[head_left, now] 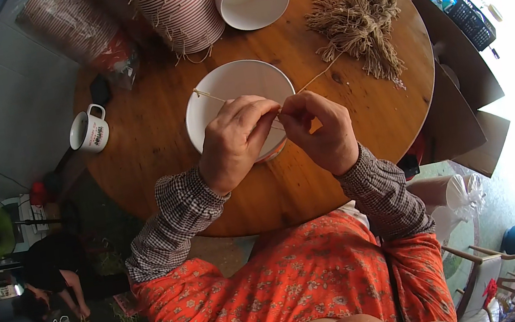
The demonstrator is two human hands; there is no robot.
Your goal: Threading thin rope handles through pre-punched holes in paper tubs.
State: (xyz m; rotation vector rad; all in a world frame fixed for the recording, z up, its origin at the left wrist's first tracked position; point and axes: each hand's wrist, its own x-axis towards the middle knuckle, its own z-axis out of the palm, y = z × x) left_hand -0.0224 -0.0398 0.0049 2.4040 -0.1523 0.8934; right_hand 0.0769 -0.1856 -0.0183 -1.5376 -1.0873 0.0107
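Both my hands meet over a white-lined paper tub (237,78) that stands near the front of the round wooden table. My left hand (232,141) is closed in a pinch on a thin tan string, at the tub's front side. Fingertip to fingertip with it, my right hand (321,125) pinches the string too. One stretch of the string (319,75) runs from behind my right hand toward a heap of cut tan strings (357,24). A knotted string end (198,92) rests at the tub's left rim. My fingers hide the exact spot they grip.
Tall stacks of red-and-white paper tubs (183,11) stand at the back, one bagged in plastic. Beside them a tub (254,1) lies tipped toward me. A white enamel mug (89,130) sits at the left edge. Cardboard boxes (455,109) stand at right; a person (55,267) bends at far left.
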